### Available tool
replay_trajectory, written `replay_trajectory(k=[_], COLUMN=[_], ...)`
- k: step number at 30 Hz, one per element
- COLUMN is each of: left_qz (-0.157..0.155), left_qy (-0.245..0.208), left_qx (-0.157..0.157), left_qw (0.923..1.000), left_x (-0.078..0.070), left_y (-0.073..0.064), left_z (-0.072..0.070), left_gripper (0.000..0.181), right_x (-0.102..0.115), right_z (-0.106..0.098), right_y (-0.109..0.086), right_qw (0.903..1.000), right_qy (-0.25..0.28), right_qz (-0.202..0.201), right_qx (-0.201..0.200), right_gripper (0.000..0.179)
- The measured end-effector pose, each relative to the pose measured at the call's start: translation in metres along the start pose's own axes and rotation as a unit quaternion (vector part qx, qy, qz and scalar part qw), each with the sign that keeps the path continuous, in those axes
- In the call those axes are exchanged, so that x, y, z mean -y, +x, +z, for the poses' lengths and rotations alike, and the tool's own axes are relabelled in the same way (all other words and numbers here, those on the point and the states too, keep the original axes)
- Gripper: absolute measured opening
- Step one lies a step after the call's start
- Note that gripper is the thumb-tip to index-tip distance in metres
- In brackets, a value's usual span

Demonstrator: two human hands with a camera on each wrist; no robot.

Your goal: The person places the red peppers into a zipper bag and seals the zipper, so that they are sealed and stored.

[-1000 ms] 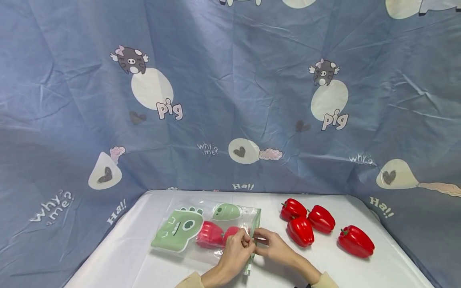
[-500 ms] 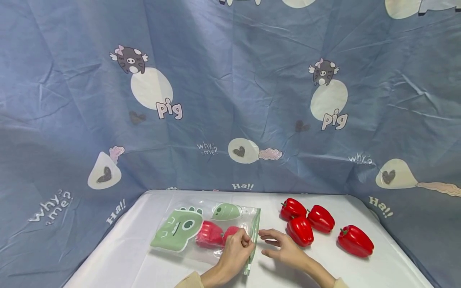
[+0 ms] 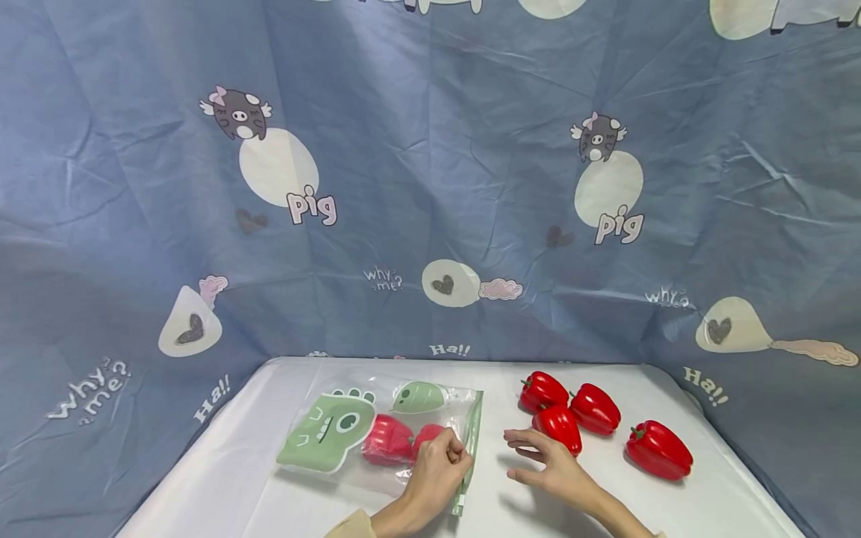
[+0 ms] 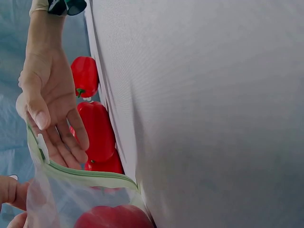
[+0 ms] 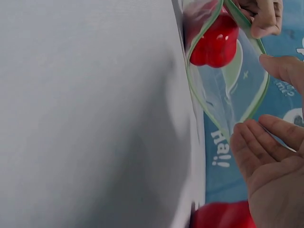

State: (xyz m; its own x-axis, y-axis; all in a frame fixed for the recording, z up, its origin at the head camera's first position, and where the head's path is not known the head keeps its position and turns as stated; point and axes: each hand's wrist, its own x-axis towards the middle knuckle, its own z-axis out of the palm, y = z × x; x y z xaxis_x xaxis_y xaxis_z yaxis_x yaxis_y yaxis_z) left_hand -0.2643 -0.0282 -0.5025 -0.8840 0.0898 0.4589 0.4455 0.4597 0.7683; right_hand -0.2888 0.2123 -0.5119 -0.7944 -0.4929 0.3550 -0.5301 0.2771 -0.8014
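Note:
A clear zip bag with green cartoon prints and a green zip edge lies on the table, left of centre. Two red bell peppers sit inside it. With thumb and fingers my left hand pinches the bag's upper layer near the mouth, covering part of one pepper. In the right wrist view the green-rimmed mouth gapes, showing a red pepper within. My right hand hovers to the right of the mouth, holding nothing, fingers extended and thumb apart. Its fingertips are close to a loose bell pepper.
Behind that loose pepper lie two more bell peppers, one on the left and one on the right. Another red pepper lies apart near the right side. The table has a white cover, and a blue patterned curtain hangs behind it.
My right hand has let go of the bag's edge and moved right, toward the loose peppers, its fingers spreading. My left hand has stayed at the bag, still pinching it.

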Motion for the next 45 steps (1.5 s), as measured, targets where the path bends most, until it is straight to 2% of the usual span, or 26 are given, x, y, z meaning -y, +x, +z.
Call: replay_trajectory(k=[8, 11, 17, 20, 26, 29, 35, 45], left_qz=[-0.004, -0.006, -0.002, 0.001, 0.004, 0.008, 0.005, 0.003], left_qy=[-0.009, -0.006, 0.001, 0.002, 0.002, -0.001, 0.0, 0.004], left_qx=[-0.002, -0.002, 0.0, 0.0, -0.001, -0.002, 0.0, -0.001], left_qw=[1.0, 1.0, 1.0, 1.0, 1.0, 1.0, 1.0, 1.0], left_x=[0.001, 0.001, 0.0, 0.0, 0.001, 0.001, 0.001, 0.001], left_y=[0.0, -0.001, -0.001, -0.001, 0.0, 0.0, 0.0, -0.001], left_z=[0.0, 0.0, 0.0, 0.0, 0.0, 0.0, 0.0, 0.0], left_gripper=[0.013, 0.014, 0.014, 0.014, 0.014, 0.013, 0.013, 0.013], right_x=[0.007, 0.01, 0.016, 0.017, 0.014, 0.011, 0.007, -0.003], right_z=[-0.017, -0.024, -0.033, -0.036, -0.041, -0.042, -0.043, -0.043], right_y=[-0.008, -0.01, -0.012, -0.013, -0.014, -0.015, -0.015, -0.015], right_qw=[0.9967, 0.9934, 0.9778, 0.9704, 0.9577, 0.9529, 0.9492, 0.9431], right_qy=[-0.004, -0.032, -0.094, -0.118, -0.127, -0.125, -0.119, -0.139], right_qz=[0.069, 0.084, 0.124, 0.126, 0.14, 0.154, 0.171, 0.171], right_qx=[-0.041, -0.071, -0.14, -0.169, -0.217, -0.23, -0.236, -0.249], right_gripper=[0.055, 0.057, 0.064, 0.065, 0.067, 0.07, 0.075, 0.08])
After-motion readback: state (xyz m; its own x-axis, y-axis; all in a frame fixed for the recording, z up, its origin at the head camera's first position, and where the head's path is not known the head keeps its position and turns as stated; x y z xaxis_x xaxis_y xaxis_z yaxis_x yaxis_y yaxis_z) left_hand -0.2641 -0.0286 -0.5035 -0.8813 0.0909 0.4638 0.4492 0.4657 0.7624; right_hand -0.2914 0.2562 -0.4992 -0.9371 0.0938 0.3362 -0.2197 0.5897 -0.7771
